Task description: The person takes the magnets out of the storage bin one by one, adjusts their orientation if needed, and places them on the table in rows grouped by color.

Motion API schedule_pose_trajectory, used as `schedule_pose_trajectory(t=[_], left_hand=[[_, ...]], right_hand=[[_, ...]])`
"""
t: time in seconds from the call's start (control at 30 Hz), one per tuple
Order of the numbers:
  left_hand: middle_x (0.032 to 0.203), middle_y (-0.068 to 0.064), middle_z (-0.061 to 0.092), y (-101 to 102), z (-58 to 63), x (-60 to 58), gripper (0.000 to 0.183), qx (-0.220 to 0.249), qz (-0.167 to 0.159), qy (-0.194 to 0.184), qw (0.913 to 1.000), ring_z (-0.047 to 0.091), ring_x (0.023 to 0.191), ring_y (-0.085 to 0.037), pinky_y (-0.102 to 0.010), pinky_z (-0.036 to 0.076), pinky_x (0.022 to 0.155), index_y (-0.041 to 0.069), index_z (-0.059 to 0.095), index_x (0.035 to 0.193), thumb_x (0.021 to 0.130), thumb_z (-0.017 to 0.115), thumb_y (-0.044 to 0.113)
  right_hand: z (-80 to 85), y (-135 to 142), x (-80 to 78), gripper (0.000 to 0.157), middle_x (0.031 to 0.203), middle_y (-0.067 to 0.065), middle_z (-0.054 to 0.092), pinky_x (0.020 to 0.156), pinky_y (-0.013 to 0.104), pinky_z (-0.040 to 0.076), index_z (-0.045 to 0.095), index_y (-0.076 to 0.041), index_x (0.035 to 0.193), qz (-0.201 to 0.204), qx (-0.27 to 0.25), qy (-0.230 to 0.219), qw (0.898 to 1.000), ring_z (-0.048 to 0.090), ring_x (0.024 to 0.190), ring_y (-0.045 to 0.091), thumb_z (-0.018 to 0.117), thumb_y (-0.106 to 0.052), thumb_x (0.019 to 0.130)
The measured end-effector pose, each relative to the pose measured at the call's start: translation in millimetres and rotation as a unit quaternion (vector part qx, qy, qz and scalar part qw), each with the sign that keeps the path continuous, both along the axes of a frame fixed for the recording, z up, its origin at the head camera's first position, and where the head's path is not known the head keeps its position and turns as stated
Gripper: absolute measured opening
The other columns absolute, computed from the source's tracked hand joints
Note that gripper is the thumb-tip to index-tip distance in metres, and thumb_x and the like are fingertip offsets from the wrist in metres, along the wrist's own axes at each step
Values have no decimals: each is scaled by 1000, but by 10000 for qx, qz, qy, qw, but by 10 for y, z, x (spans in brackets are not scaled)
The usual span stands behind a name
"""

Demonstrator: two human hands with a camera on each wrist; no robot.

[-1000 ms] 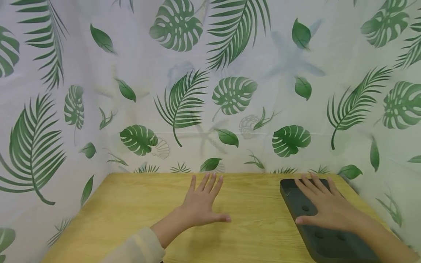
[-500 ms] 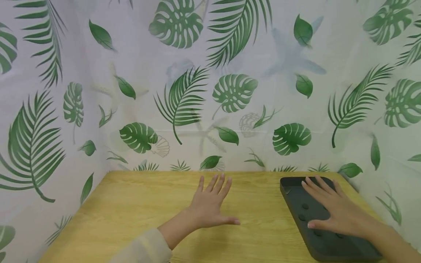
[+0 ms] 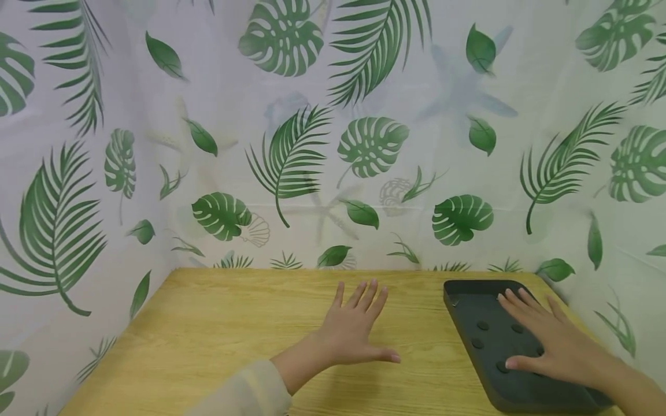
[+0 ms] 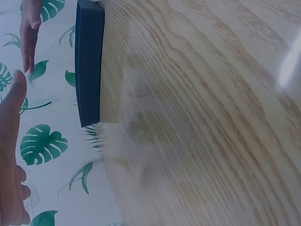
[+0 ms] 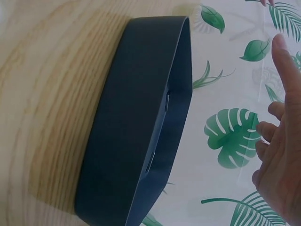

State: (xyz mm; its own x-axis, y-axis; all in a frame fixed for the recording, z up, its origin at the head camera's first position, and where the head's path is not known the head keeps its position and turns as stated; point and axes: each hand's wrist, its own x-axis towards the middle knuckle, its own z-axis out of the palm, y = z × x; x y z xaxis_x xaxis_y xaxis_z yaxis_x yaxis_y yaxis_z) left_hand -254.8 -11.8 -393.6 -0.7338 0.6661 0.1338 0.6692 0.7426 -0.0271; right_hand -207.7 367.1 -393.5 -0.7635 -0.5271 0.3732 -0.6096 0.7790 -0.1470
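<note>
A dark grey tray [image 3: 481, 307] with raised walls and several round dark spots on its floor lies on the right of the wooden table. My right hand [image 3: 557, 344] hovers over the tray's right part, fingers spread and straight, and hides some of it. Nothing is in that hand. Over the middle of the table, left of the tray, my left hand [image 3: 350, 332] is held in the air with spread fingers and thumb out; it holds nothing. The tray's side wall [image 5: 127, 103] shows in the right wrist view, apart from my right hand [image 5: 287, 146].
A pale yellow wood-grain table [image 3: 224, 329] spreads under both hands. Behind it and along both sides hangs a white curtain [image 3: 312, 231] printed with green leaves, starfish and shells. It meets the table's back edge.
Both hands have drifted to the right, still spread, and the right one has also sunk slightly in the view. More of the tray's floor shows now. The tray stays in place.
</note>
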Motion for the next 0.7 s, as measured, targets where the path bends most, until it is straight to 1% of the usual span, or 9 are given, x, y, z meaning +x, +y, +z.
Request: schedule_pose_trajectory(t=[0.2, 0.3, 0.4, 0.57, 0.7], left_hand=[[158, -5, -6, 121, 28, 26, 107, 93, -17, -17, 10000, -1, 146, -22, -58, 3, 112, 21, -9, 152, 78, 40, 81], [158, -5, -7, 163, 65, 52, 106, 159, -40, -95, 9998, -2, 145, -22, -57, 2, 113, 22, -10, 151, 79, 40, 80], [158, -4, -9, 205, 83, 66, 105, 170, -75, -176, 9997, -3, 145, -22, -57, 1, 113, 23, -13, 150, 79, 40, 80], [157, -3, -10, 293, 61, 83, 105, 132, -17, -207, 9997, -5, 145, -21, -56, 1, 113, 24, -14, 150, 78, 38, 82], [157, -2, -11, 362, 46, 123, 104, 126, -47, -216, 9997, -6, 145, -20, -56, 0, 113, 25, -16, 148, 78, 35, 83]], right_hand=[[-57, 105, 48, 107, 153, -17, -5, 106, 58, -19, 14, -17, 153, -252, 138, 85, 9996, -15, 137, -8, 80, -36, 71], [-70, 133, 62, 107, 152, -17, -5, 106, 58, -20, 14, -19, 153, -431, 223, 85, 9988, -15, 134, -11, 80, -38, 72], [-82, 159, 73, 107, 151, -18, -5, 105, 59, -20, 12, -19, 153, -516, 264, 77, 9983, -15, 133, -13, 79, -39, 72], [-91, 211, 94, 110, 151, -21, -7, 105, 60, -20, 11, -19, 153, -594, 317, 156, 9976, -16, 132, -14, 80, -40, 71], [-98, 260, 123, 112, 150, -22, -8, 105, 59, -20, 10, -20, 154, -692, 395, 232, 9966, -16, 133, -14, 81, -40, 69]])
